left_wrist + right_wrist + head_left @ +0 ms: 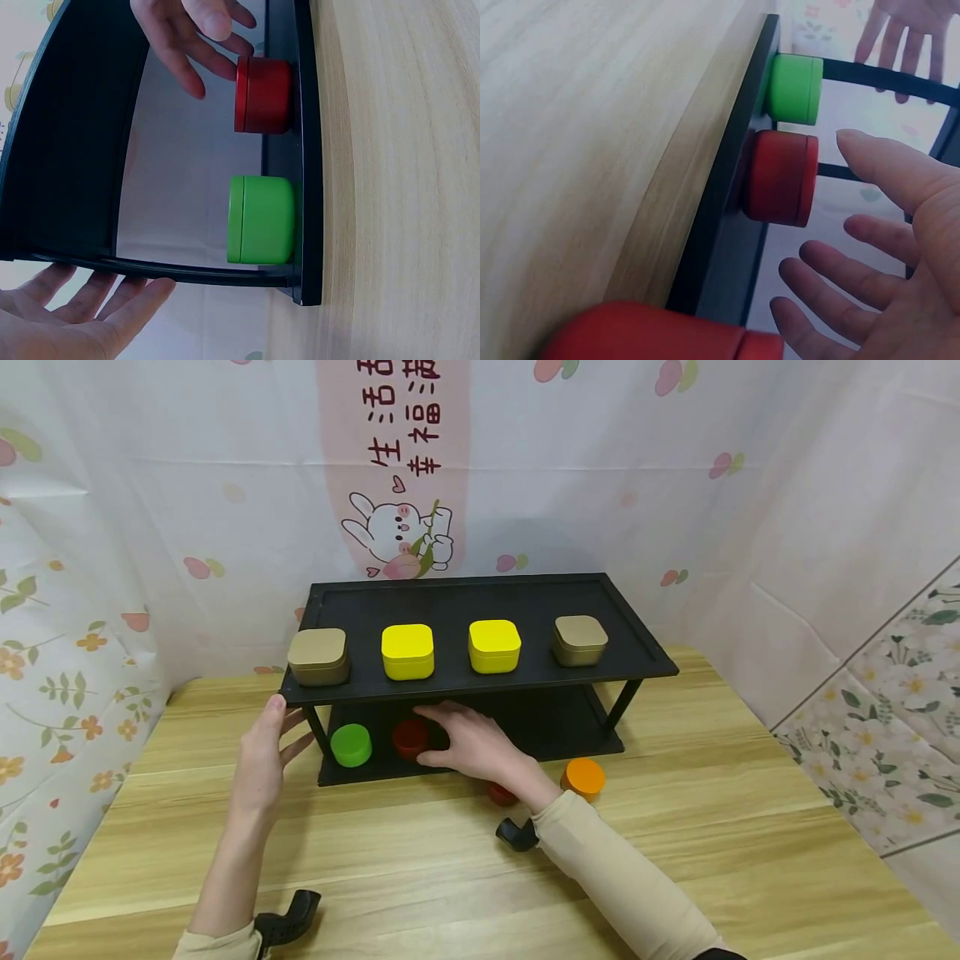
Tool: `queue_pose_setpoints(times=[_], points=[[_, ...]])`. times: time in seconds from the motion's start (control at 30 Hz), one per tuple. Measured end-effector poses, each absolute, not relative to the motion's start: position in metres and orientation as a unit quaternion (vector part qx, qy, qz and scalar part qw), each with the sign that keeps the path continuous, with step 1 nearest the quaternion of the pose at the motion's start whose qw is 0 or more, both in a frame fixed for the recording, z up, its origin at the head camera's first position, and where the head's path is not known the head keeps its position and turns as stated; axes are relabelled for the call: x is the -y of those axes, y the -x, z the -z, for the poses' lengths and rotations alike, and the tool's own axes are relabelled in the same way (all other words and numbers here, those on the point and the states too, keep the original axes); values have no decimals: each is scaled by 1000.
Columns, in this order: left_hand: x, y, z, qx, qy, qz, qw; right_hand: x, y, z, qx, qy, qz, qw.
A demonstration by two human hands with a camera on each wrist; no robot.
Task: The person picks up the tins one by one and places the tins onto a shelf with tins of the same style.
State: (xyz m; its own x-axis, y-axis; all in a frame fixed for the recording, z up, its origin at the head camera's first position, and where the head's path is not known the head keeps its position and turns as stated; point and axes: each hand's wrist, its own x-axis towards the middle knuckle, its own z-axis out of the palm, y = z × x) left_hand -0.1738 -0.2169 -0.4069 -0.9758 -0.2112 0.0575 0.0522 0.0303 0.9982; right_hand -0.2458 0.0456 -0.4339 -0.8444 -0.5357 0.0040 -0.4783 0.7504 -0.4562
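Note:
A two-tier black shelf (461, 599) stands on the wooden table. On its lower tier sit a round green container (351, 745) and a round red container (408, 741), both lidded. My right hand (474, 743) is beside the red one, thumb and fingers spread and holding nothing; in the right wrist view a gap shows between the thumb and the red lid. With extended fingers, my left hand (258, 760) rests against the shelf's left end, fingertips at the side bar in the left wrist view. A second red container (501, 795) is partly hidden under my right wrist.
On the upper tier stand two yellow square boxes (408, 652) (494, 647) and two brown-gold ones (319, 657) (580, 641). A round orange container (583, 778) is on the table in front of the shelf, beside my right forearm. Patterned cloth (225, 485) hangs behind.

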Motion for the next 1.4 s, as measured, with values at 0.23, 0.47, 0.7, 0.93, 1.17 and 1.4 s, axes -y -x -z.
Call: queue_pose_setpoints(times=[0.23,0.47,0.7,0.93,1.17,1.4], points=[[217,174,407,713,-55,693,92,-56,239,432,-931,273,237,45],[218,175,407,709,-53,697,91,-63,234,431,-929,272,247,40],[218,174,407,708,-57,698,94,-71,228,430,-927,277,251,29],[218,175,408,712,-52,694,92,-81,220,428,-928,266,260,15],[220,176,408,708,-53,698,93,-88,215,427,-931,262,254,7],[219,176,408,710,-49,697,92,-98,208,429,-935,252,251,-10]])
